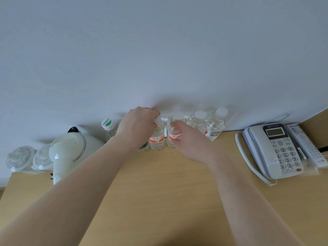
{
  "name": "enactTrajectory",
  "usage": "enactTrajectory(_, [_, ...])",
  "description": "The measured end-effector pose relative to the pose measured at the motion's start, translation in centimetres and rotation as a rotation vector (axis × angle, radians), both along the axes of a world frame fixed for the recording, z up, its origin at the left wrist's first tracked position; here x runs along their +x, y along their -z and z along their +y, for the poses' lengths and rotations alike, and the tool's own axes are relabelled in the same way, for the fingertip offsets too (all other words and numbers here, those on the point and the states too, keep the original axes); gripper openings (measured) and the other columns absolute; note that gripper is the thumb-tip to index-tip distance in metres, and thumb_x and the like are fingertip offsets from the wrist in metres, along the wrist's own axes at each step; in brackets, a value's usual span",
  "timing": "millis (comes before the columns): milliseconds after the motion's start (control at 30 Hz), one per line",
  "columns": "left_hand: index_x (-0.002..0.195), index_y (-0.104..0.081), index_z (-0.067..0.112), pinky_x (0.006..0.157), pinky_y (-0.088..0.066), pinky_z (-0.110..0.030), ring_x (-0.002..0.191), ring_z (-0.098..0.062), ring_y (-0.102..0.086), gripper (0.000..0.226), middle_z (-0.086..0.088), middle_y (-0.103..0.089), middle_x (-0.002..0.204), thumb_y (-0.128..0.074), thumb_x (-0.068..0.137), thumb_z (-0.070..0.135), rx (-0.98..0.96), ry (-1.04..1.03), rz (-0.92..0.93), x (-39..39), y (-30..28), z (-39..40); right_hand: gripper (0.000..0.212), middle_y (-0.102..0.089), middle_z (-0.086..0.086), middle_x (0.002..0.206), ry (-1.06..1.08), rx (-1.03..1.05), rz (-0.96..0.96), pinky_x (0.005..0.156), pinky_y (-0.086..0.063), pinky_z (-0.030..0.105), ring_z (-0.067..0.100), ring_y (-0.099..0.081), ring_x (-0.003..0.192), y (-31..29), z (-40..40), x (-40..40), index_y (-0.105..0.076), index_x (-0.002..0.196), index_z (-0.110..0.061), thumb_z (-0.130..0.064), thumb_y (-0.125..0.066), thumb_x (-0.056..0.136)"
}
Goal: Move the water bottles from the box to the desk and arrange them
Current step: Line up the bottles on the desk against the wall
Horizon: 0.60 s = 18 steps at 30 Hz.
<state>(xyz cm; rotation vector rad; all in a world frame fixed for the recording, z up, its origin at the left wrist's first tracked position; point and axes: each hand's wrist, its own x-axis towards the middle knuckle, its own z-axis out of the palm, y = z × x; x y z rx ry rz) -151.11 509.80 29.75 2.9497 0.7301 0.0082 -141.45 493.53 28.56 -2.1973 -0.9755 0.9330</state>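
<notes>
Now you are arranging: your left hand (137, 126) and right hand (184, 137) are each pinching a water bottle (157, 137) along the desk's (159, 192) back edge, so next nudge them level.

Hotel-room desk (159, 201): kettle (71, 150), lidded cups (19, 158), telephone (276, 150).

A plain pale grey-white wall (159, 50) fills the far side; a light wooden table (159, 201) stands against it under soft, even light.
</notes>
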Motion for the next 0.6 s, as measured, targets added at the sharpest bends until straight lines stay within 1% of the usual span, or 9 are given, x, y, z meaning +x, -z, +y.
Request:
enactTrajectory(100, [0.122,-0.068,0.016,0.084,-0.052,-0.04,0.099,-0.028,-0.065,0.025,-0.003,-0.071,0.116,-0.061,0.097,0.019,-0.012,0.004,0.01,0.1,0.0,0.0,0.051,-0.055,-0.003,0.143,0.007,0.004,-0.003,0.079,-0.044,0.026,0.017,-0.055,0.126,-0.1,-0.3,0.3,-0.038,0.15,-0.026,-0.02,-0.052,0.102])
enactTrajectory(133, [0.123,-0.067,0.016,0.085,-0.051,-0.041,0.101,-0.029,-0.065,0.027,-0.004,-0.07,0.118,-0.061,0.097,0.018,-0.019,0.002,0.017,0.2,0.0,-0.1,0.051,-0.055,-0.003,0.144,0.008,0.003,-0.011,0.078,-0.043,0.024,0.017,-0.055,0.125,-0.1,-0.5,0.4,-0.038,0.15,-0.026,-0.02,-0.051,0.102])
enactTrajectory(233, [0.124,-0.067,0.016,0.089,-0.05,-0.041,0.107,-0.031,-0.064,0.029,-0.006,-0.068,0.122,-0.061,0.096,0.016,-0.038,-0.017,0.034,0.3,-0.3,-0.1,0.05,-0.055,-0.004,0.143,0.024,0.004,-0.012,0.064,-0.04,0.015,0.013,-0.056,0.115,0.1,-1.3,1.0,-0.04,0.149,-0.027,-0.019,-0.05,0.102])
enactTrajectory(300, [0.126,-0.066,0.017,0.09,-0.049,-0.041,0.109,-0.031,-0.063,0.031,-0.006,-0.066,0.124,-0.061,0.096,0.015,-0.042,-0.017,0.047,0.5,-0.5,-0.2,0.049,-0.056,-0.005,0.14,0.043,0.002,-0.014,0.062,-0.04,0.013,0.011,-0.056,0.11,0.2,-1.8,1.4,-0.042,0.148,-0.029,-0.017,-0.049,0.101])
enactTrajectory(367, [0.132,-0.063,0.022,0.09,-0.05,-0.04,0.11,-0.03,-0.062,0.036,-0.003,-0.063,0.128,-0.061,0.096,0.017,-0.043,-0.012,0.067,0.6,-0.8,-0.4,0.047,-0.057,-0.006,0.138,0.061,0.0,-0.014,0.064,-0.042,0.013,0.011,-0.058,0.111,0.2,-2.4,1.8,-0.042,0.147,-0.029,-0.017,-0.048,0.102])
enactTrajectory(433, [0.139,-0.054,0.028,0.085,-0.05,-0.04,0.112,-0.03,-0.062,0.046,0.004,-0.058,0.136,-0.066,0.094,0.024,-0.038,0.007,0.07,0.9,-1.0,-0.7,0.046,-0.058,-0.007,0.138,0.077,-0.004,-0.008,0.064,-0.043,0.012,0.012,-0.058,0.114,0.2,-3.0,2.1,-0.042,0.147,-0.028,-0.017,-0.048,0.103])
enactTrajectory(500, [0.144,-0.044,0.031,0.082,-0.05,-0.038,0.114,-0.026,-0.061,0.061,0.007,-0.056,0.139,-0.071,0.089,0.037,-0.016,0.068,0.043,1.3,-1.0,-1.3,0.046,-0.058,-0.009,0.136,0.096,-0.005,-0.005,0.061,-0.043,0.009,0.012,-0.06,0.112,0.2,-3.4,2.3,-0.043,0.147,-0.028,-0.017,-0.048,0.103])
enactTrajectory(567, [0.146,-0.041,0.032,0.087,-0.045,-0.037,0.12,-0.022,-0.057,0.068,0.006,-0.06,0.134,-0.071,0.087,0.05,0.021,0.127,-0.011,2.2,-0.8,-2.1,0.045,-0.059,-0.009,0.135,0.106,-0.007,-0.013,0.058,-0.043,0.007,0.012,-0.06,0.11,0.2,-3.9,2.6,-0.044,0.146,-0.028,-0.018,-0.048,0.103])
enactTrajectory(600, [0.145,-0.042,0.033,0.092,-0.042,-0.036,0.123,-0.021,-0.057,0.067,0.006,-0.062,0.131,-0.069,0.087,0.054,0.043,0.145,-0.035,2.7,-0.7,-2.4,0.045,-0.059,-0.009,0.136,0.107,-0.009,-0.02,0.059,-0.043,0.006,0.012,-0.06,0.112,0.2,-4.1,2.7,-0.044,0.146,-0.028,-0.018,-0.048,0.103])
